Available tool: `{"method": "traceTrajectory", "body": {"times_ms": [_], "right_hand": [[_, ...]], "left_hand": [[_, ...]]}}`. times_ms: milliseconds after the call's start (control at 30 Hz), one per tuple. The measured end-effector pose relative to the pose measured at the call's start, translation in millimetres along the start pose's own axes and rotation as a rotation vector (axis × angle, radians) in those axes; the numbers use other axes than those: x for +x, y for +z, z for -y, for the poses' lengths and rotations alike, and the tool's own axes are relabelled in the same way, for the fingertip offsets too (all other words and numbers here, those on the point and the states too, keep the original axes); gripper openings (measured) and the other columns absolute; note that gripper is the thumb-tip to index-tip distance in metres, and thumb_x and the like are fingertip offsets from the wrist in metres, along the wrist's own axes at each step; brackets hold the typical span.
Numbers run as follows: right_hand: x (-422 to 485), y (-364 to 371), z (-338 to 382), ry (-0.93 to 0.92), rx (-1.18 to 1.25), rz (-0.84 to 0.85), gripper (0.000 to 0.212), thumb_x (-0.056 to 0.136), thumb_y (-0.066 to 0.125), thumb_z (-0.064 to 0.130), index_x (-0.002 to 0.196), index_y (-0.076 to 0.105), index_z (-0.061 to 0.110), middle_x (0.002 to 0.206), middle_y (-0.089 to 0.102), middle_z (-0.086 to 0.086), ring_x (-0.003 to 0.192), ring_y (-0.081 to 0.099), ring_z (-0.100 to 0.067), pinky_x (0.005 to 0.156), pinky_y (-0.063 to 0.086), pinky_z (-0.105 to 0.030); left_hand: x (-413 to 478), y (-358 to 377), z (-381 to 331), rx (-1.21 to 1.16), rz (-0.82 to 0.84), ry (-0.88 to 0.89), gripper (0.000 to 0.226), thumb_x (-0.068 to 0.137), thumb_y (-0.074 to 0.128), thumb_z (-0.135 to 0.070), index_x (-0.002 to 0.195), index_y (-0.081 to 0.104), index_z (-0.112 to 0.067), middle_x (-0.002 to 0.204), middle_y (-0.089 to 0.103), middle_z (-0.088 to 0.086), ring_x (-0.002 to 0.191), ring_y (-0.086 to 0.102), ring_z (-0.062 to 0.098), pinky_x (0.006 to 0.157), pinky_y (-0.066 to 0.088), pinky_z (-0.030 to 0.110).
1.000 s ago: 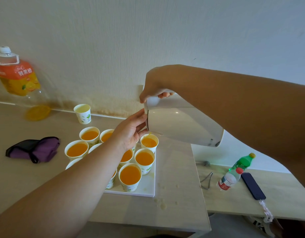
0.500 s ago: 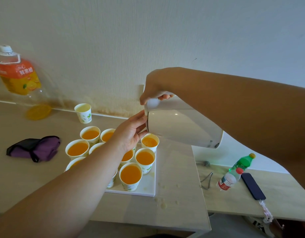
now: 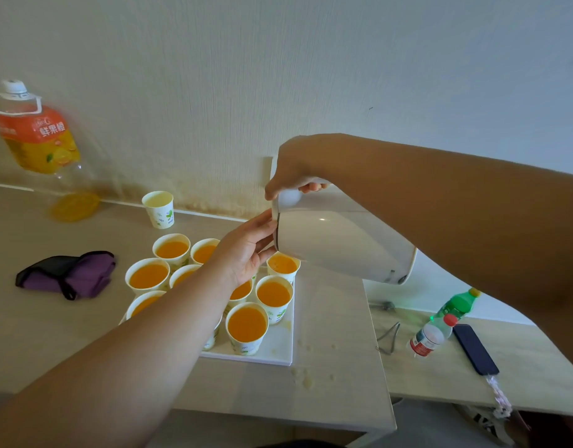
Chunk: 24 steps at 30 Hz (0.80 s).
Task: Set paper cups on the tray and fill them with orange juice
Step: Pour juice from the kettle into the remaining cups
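Note:
A white tray [image 3: 278,354] holds several paper cups filled with orange juice, such as the front cup [image 3: 247,324] and the back right cup [image 3: 282,265]. My right hand [image 3: 291,173] grips the handle of a white jug [image 3: 343,244], tipped on its side with its mouth just above the back right cup. My left hand [image 3: 246,247] is spread, its fingers pressing the jug's lid rim. My left forearm hides some cups.
One paper cup [image 3: 159,208] stands alone off the tray near the wall. A large orange juice bottle [image 3: 36,140] is at far left, a purple cloth [image 3: 68,274] beside the tray. Juice drops lie by the tray's right edge. A lower table holds a green bottle [image 3: 453,307], a phone [image 3: 474,349].
The jug and both hands have held nearly the same pose over the back right cup; the jug is tipped very slightly more level.

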State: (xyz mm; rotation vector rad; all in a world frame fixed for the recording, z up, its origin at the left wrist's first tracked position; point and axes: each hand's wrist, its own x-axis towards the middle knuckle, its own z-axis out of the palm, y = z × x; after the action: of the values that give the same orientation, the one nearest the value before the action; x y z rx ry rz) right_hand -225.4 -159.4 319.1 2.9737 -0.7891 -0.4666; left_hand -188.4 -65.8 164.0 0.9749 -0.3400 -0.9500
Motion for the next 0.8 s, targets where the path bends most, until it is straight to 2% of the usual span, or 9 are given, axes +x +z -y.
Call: {"method": "traceTrajectory", "body": {"times_ms": [100,233,400,433,500,567,600,700,800], "right_hand": [[-1.4,3.6,-3.1,-0.005,0.008,-0.022,0.044,0.087,0.059,0.047,0.067,0.047,0.009,0.057,0.046,-0.005,0.045,0.042,-0.017,0.052,0.038,-0.024],[-4.6,7.5,-9.7,-0.021,0.010,-0.051,0.049,0.087,0.056,0.051,0.064,0.052,0.008,0.057,0.053,-0.006,0.049,0.049,-0.020,0.061,0.043,-0.028],[-11.1,12.4,-22.3,-0.005,0.102,-0.035,0.048,0.082,0.063,0.052,0.060,0.054,0.010,0.052,0.052,-0.004,0.048,0.050,-0.020,0.058,0.042,-0.025],[-13.1,12.9,-25.6,-0.005,0.122,-0.028,0.047,0.080,0.066,0.049,0.058,0.053,0.010,0.050,0.051,-0.003,0.047,0.049,-0.019,0.059,0.043,-0.025],[-16.1,14.7,-30.9,-0.011,0.160,-0.014,0.042,0.079,0.070,0.044,0.060,0.055,0.010,0.054,0.054,-0.003,0.048,0.051,-0.018,0.057,0.044,-0.024],[-21.0,16.2,-36.7,-0.010,0.229,-0.020,0.037,0.079,0.071,0.041,0.067,0.058,0.008,0.061,0.057,-0.005,0.051,0.054,-0.018,0.053,0.044,-0.023],[-23.7,16.2,-39.6,-0.006,0.265,-0.030,0.036,0.079,0.070,0.041,0.070,0.059,0.008,0.062,0.058,-0.005,0.051,0.054,-0.018,0.052,0.044,-0.023],[-30.2,13.6,-46.5,0.002,0.377,-0.058,0.034,0.081,0.069,0.040,0.072,0.058,0.008,0.061,0.057,-0.005,0.047,0.052,-0.016,0.050,0.043,-0.021],[-38.3,9.7,-51.2,-0.001,0.508,-0.106,0.036,0.079,0.068,0.043,0.071,0.059,0.009,0.062,0.060,-0.005,0.045,0.052,-0.015,0.052,0.043,-0.022]], "left_hand": [[0.4,-1.0,0.9,0.016,-0.013,0.001,0.022,0.094,0.055,-0.010,0.108,0.067,-0.021,0.095,0.075,-0.002,0.093,0.068,0.013,0.076,0.054,0.028],[0.8,1.0,-0.3,0.057,-0.020,0.005,0.024,0.095,0.052,-0.008,0.109,0.066,-0.022,0.093,0.075,-0.004,0.090,0.069,0.010,0.074,0.053,0.024],[-0.7,5.1,-4.3,0.137,-0.061,0.013,0.033,0.095,0.053,-0.005,0.125,0.061,-0.016,0.104,0.071,-0.002,0.096,0.065,0.010,0.072,0.052,0.020],[-1.0,6.2,-5.5,0.163,-0.063,0.016,0.035,0.094,0.053,-0.005,0.127,0.060,-0.015,0.109,0.070,-0.001,0.100,0.063,0.011,0.076,0.052,0.021],[-1.6,7.4,-6.7,0.193,-0.083,0.016,0.039,0.093,0.054,-0.003,0.131,0.058,-0.013,0.122,0.066,0.002,0.115,0.059,0.016,0.093,0.048,0.026],[-2.8,10.8,-8.8,0.220,-0.110,0.026,0.041,0.092,0.055,-0.001,0.132,0.057,-0.011,0.130,0.061,0.004,0.124,0.053,0.019,0.110,0.038,0.033],[-3.7,13.2,-10.8,0.231,-0.122,0.040,0.041,0.091,0.056,0.000,0.131,0.057,-0.011,0.131,0.060,0.005,0.126,0.052,0.019,0.113,0.034,0.035],[-6.7,17.5,-19.6,0.276,-0.159,0.119,0.034,0.090,0.059,-0.003,0.122,0.063,-0.016,0.124,0.064,0.005,0.123,0.055,0.019,0.112,0.036,0.034],[-15.0,25.7,-31.2,0.560,-0.213,0.299,0.028,0.091,0.062,-0.016,0.116,0.067,-0.025,0.114,0.066,-0.005,0.113,0.058,0.012,0.099,0.043,0.025]]}}
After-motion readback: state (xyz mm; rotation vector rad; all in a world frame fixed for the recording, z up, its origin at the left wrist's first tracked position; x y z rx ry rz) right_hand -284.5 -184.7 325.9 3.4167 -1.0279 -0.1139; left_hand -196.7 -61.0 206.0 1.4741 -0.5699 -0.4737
